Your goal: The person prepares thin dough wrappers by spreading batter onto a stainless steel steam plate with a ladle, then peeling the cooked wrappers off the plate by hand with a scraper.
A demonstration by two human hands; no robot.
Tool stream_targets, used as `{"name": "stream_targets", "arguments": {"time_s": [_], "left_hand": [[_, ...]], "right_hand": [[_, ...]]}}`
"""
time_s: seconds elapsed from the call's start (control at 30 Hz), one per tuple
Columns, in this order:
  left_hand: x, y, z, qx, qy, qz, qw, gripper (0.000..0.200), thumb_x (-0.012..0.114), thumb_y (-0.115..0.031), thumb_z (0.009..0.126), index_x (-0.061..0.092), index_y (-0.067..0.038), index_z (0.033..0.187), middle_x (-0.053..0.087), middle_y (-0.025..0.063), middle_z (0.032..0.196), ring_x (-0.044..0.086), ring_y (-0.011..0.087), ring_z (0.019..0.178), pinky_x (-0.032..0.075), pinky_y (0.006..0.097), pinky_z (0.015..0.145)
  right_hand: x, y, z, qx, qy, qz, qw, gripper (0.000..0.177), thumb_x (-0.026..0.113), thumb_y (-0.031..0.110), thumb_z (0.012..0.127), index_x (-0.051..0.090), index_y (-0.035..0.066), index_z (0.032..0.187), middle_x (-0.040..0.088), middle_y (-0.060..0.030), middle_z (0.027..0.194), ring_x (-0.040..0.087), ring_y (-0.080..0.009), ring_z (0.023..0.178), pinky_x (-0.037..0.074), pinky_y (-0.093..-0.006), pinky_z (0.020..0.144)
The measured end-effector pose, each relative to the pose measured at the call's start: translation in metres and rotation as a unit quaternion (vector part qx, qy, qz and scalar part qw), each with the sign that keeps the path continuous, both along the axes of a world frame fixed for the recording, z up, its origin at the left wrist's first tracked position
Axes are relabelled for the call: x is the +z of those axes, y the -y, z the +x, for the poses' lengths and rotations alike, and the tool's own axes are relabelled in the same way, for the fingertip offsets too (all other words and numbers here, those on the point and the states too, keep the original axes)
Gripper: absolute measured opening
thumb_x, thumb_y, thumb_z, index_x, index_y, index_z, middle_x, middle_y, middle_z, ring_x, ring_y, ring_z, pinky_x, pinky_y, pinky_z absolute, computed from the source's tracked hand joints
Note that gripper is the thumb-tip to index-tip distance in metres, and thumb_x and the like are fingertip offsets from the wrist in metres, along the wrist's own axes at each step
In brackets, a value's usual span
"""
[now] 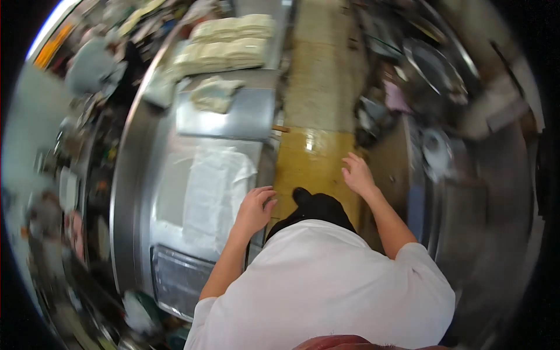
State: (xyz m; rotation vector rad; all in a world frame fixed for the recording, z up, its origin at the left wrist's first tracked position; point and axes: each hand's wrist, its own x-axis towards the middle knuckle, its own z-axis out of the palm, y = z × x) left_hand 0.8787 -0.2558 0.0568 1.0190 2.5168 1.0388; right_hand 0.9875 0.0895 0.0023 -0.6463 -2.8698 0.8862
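My left hand hangs over the edge of the metal counter on the left, its fingers loosely bent and the thumb apart, with nothing in it. Nearest to it is a thin white cloth or sheet spread on the counter. My right hand is held out over the yellow floor, fingers apart and holding nothing. Beyond the white sheet lies a flat metal plate or lid. A crumpled pale cloth-like piece rests on it. Farther back sit stacks of pale, folded, layered pieces, blurred.
A dark rectangular tray lies at the counter's near end. The wet-looking yellow floor runs between two work counters. On the right are a large round metal pan, a pink cloth and a blurred whitish object.
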Motion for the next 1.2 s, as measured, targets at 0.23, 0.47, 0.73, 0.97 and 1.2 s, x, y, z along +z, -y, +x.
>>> {"name": "stream_targets", "arguments": {"time_s": [0.23, 0.47, 0.73, 0.97, 1.2], "left_hand": [[-0.019, -0.04, 0.072, -0.245, 0.046, 0.001, 0.968, 0.021, 0.07, -0.011, 0.088, 0.072, -0.002, 0.107, 0.07, 0.0155, 0.118, 0.063, 0.0362, 0.111, 0.051, 0.0432, 0.097], [-0.037, -0.074, 0.159, -0.409, 0.075, -0.001, 0.909, 0.022, 0.071, -0.012, 0.09, 0.072, 0.0, 0.108, 0.072, 0.0188, 0.112, 0.067, 0.0386, 0.105, 0.053, 0.0421, 0.093], [-0.032, -0.118, 0.252, -0.49, 0.022, -0.049, 0.87, 0.02, 0.071, -0.013, 0.09, 0.072, -0.002, 0.106, 0.072, 0.0192, 0.11, 0.068, 0.0391, 0.103, 0.054, 0.0439, 0.09], [-0.026, -0.161, 0.416, -0.562, 0.022, -0.009, 0.827, 0.019, 0.072, -0.011, 0.088, 0.073, -0.001, 0.105, 0.073, 0.0194, 0.108, 0.068, 0.0396, 0.101, 0.055, 0.0437, 0.088], [-0.014, -0.187, 0.578, -0.693, 0.022, -0.032, 0.72, 0.02, 0.07, -0.011, 0.092, 0.073, -0.003, 0.11, 0.072, 0.0173, 0.114, 0.068, 0.0369, 0.108, 0.055, 0.0411, 0.093]], "right_hand": [[-0.002, 0.059, 0.217, -0.205, 0.093, -0.009, 0.974, 0.038, 0.066, 0.017, 0.089, 0.067, 0.002, 0.123, 0.051, -0.0238, 0.147, 0.049, -0.0382, 0.134, 0.039, -0.0439, 0.115], [0.019, 0.091, 0.382, -0.401, 0.102, 0.003, 0.91, 0.037, 0.068, 0.02, 0.088, 0.07, 0.006, 0.122, 0.057, -0.0213, 0.142, 0.054, -0.0375, 0.13, 0.043, -0.0442, 0.11], [0.048, 0.117, 0.629, -0.701, 0.132, 0.044, 0.699, 0.027, 0.062, 0.021, 0.085, 0.074, 0.004, 0.103, 0.072, -0.0222, 0.106, 0.068, -0.041, 0.102, 0.055, -0.0497, 0.089], [-0.003, 0.137, 0.836, -0.772, 0.126, 0.016, 0.623, 0.023, 0.062, 0.018, 0.083, 0.074, 0.001, 0.093, 0.071, -0.0269, 0.097, 0.069, -0.0442, 0.094, 0.055, -0.0508, 0.084], [-0.099, 0.165, 0.918, -0.725, -0.007, 0.037, 0.688, 0.023, 0.058, 0.019, 0.083, 0.072, 0.001, 0.081, 0.068, -0.0264, 0.091, 0.065, -0.0458, 0.088, 0.052, -0.0525, 0.081]]}}
